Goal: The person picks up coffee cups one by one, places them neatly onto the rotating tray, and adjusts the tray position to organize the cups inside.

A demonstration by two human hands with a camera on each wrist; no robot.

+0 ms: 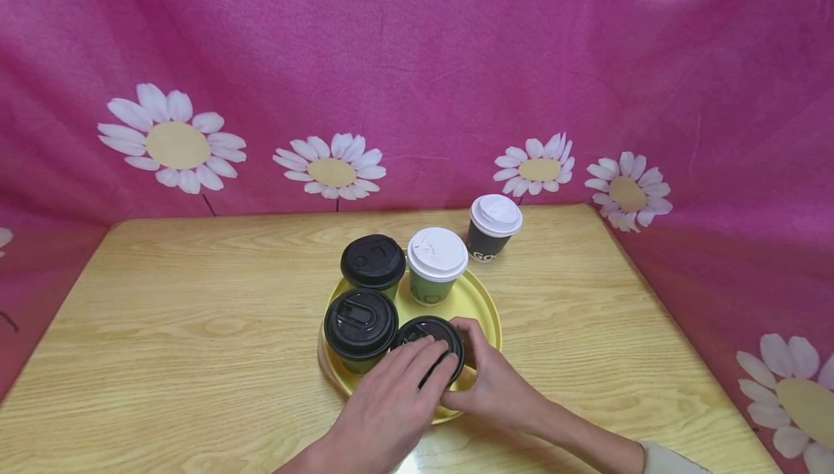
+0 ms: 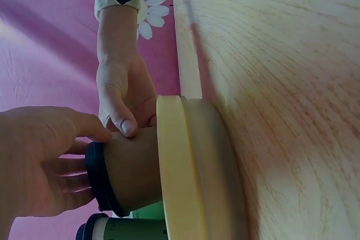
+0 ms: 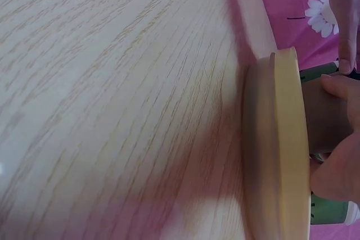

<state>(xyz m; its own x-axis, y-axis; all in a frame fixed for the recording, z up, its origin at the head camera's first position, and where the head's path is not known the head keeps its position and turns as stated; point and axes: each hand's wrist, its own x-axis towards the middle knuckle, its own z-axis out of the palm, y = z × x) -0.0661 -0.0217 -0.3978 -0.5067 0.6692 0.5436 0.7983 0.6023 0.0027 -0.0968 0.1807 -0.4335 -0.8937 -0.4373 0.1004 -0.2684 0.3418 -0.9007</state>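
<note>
A brown paper cup (image 2: 135, 167) with a black lid (image 1: 423, 329) stands upright near the front of a round yellow tray (image 1: 482, 300). My right hand (image 1: 498, 387) grips the cup's side, its thumb (image 2: 128, 126) against the wall. Across the lid lie the fairly straight fingers of my left hand (image 1: 397, 401), while its thumb reaches the lid's edge in the left wrist view. Left of this cup is a black-lidded green cup (image 1: 361, 329). Behind stand another black-lidded cup (image 1: 373, 264) and a green cup with a white lid (image 1: 436, 264).
Beyond the tray, at its back right, a dark cup with a white lid (image 1: 491, 231) stands on the wooden table (image 1: 195, 336). A thick tan base (image 3: 259, 150) lies beneath the tray. A pink flowered cloth (image 1: 417, 83) hangs along the table's back and sides.
</note>
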